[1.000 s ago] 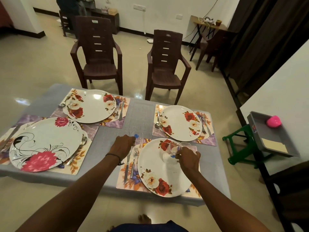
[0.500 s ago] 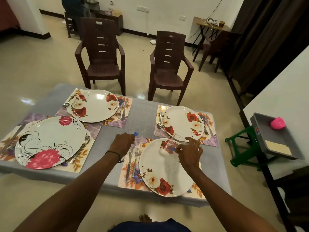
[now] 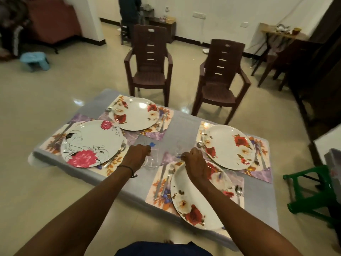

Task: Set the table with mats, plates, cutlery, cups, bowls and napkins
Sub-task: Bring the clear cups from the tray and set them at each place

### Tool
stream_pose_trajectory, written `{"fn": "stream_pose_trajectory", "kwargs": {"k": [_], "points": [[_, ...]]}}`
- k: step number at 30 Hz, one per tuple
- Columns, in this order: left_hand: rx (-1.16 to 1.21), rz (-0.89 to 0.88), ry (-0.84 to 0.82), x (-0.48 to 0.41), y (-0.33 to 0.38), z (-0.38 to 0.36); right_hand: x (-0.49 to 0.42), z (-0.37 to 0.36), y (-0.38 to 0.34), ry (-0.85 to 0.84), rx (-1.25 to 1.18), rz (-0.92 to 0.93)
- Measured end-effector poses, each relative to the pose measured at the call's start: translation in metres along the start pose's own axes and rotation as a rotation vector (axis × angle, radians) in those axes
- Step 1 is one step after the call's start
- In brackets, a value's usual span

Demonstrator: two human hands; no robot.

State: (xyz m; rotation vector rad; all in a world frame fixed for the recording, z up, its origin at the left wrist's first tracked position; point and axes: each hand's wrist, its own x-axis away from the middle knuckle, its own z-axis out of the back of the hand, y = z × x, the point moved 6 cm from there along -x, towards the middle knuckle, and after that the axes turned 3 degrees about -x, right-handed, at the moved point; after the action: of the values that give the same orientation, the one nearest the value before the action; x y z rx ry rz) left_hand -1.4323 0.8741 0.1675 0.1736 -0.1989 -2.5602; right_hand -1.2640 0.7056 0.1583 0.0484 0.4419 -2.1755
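Gripping a clear glass that stands on the table just beyond the left corner of the near plate, the left hand has its fingers curled round it; whether more than one glass is stacked there is unclear. Just beyond the near plate's far rim, the right hand pinches the rim of a second glass, faint but apparently set down upright. Around the near plate the setting looks well advanced: four mats each carry a plate, with three other plates beyond and to the left of it, and cutlery lies beside each. Cups are the step in hand, with only these by the near plate. No bowls or napkins show anywhere, so those seem left to do
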Motion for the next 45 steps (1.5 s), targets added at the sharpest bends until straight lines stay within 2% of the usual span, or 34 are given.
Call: {"fn": "stream_pose_trajectory", "kwargs": {"k": [5, 10, 14, 20, 25, 28, 39, 45], "points": [[-0.018, 0.175, 0.099, 0.035, -0.061, 0.03, -0.015, -0.027, -0.051, -0.079, -0.106, 0.137], [-0.059, 0.34, 0.08, 0.076, -0.137, 0.041, -0.031, -0.052, -0.111, -0.106, -0.182, 0.226], [-0.073, 0.392, 0.085, 0.089, -0.193, 0.057, -0.043, -0.071, -0.164, -0.116, -0.228, 0.244], [-0.029, 0.315, 0.172, 0.092, -0.278, 0.083, -0.072, -0.094, -0.239, -0.106, -0.182, 0.234], [-0.039, 0.25, 0.133, 0.09, -0.344, 0.089, -0.089, -0.114, -0.296, -0.108, -0.095, 0.177], [-0.036, 0.205, 0.163, 0.081, -0.376, 0.091, -0.093, -0.122, -0.32, -0.101, -0.077, 0.115], [-0.001, 0.023, 0.128, -0.003, -0.444, 0.071, -0.13, -0.168, -0.336, -0.083, 0.0, -0.023], [-0.074, -0.072, 0.091, -0.043, -0.472, 0.067, -0.137, -0.189, -0.341, -0.102, 0.035, -0.051]]}}
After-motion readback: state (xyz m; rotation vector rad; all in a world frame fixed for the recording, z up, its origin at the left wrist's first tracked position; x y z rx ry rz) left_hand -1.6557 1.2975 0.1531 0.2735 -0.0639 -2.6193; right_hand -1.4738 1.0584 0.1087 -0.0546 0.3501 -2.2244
